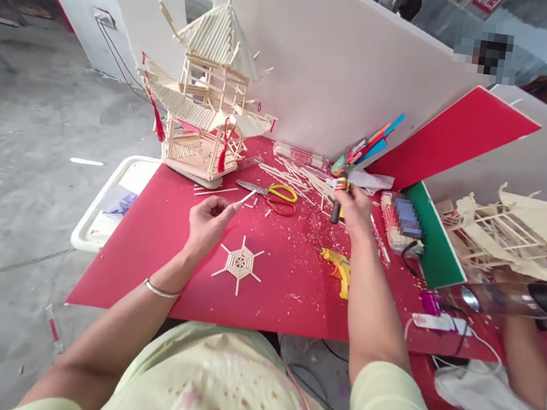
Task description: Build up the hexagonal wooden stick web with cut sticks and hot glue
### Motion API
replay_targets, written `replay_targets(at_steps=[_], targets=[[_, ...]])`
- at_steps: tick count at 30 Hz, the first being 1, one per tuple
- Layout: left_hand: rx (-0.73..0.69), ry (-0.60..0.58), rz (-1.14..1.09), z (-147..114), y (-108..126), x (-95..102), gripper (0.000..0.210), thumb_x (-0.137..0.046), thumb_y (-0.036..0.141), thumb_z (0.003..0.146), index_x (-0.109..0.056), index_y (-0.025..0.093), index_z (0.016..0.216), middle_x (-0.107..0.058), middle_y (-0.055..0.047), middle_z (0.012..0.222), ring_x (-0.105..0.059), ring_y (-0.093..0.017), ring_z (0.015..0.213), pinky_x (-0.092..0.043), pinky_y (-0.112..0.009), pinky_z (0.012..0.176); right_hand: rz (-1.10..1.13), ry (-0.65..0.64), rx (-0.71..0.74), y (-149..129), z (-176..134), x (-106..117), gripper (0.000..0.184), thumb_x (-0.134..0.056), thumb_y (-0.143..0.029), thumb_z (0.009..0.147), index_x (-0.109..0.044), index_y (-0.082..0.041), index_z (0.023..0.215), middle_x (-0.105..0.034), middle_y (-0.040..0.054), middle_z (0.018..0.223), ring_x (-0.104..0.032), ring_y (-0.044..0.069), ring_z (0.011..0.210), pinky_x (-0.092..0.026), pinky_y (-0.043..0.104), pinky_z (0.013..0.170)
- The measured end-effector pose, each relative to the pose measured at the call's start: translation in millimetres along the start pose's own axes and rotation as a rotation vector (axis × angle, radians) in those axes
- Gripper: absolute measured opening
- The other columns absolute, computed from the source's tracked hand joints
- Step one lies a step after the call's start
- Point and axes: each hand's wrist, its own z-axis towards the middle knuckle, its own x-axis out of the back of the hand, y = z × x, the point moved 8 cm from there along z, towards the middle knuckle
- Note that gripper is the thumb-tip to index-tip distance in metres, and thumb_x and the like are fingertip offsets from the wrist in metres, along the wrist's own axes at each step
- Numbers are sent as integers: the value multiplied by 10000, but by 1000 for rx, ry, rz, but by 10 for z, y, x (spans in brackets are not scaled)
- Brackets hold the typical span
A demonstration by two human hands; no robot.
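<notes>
My left hand (209, 222) pinches a short pale wooden stick (247, 197) between thumb and fingertips, above the red tabletop (156, 250). In my right hand (356, 209) is a black-and-yellow handheld tool (338, 201); its exact kind is not clear. A flat six-spoked web of small sticks (240, 264) lies on the table in front of me. Scissors (281, 199) with one yellow and one red handle lie open just beyond my left hand. A yellow glue gun (339, 271) rests beside my right forearm, which overlaps part of it.
A stick pagoda (211, 103) with red tassels stands at the back left. Loose sticks (302, 178) and shavings litter the table. A green board (442, 247) stands at the right, before another stick model (512, 226). Another person's arm (523, 359) is at far right.
</notes>
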Motion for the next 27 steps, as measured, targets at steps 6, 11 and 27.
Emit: replay_targets(at_steps=[6, 11, 27], targets=[[18, -3, -27, 6, 5, 13, 424, -867, 497, 733, -622, 163, 645, -469, 37, 566, -351, -72, 529, -289, -228, 492, 1141, -523, -241, -407, -809, -813, 393, -661, -433, 742, -620, -280, 1101, -704, 18, 972, -670, 246, 1097, -561, 498, 1014], [9, 16, -55, 16, -15, 84, 425, -869, 501, 731, -623, 162, 655, -487, 34, 583, -361, -74, 537, -286, -232, 502, 1046, -577, -351, -423, -1131, -1101, 632, -632, -140, 623, -600, -309, 1232, -738, 11, 1037, -696, 237, 1093, -639, 404, 839], [3, 21, -109, -34, 20, 106, 428, -867, 510, 736, -615, 172, 664, -486, 34, 585, -361, -78, 535, -280, -242, 502, 7, -385, -32, -163, -1179, -1075, 586, -603, -155, 682, -653, -280, 1252, -637, 69, 1260, -601, 308, 1226, -506, 569, 1107]])
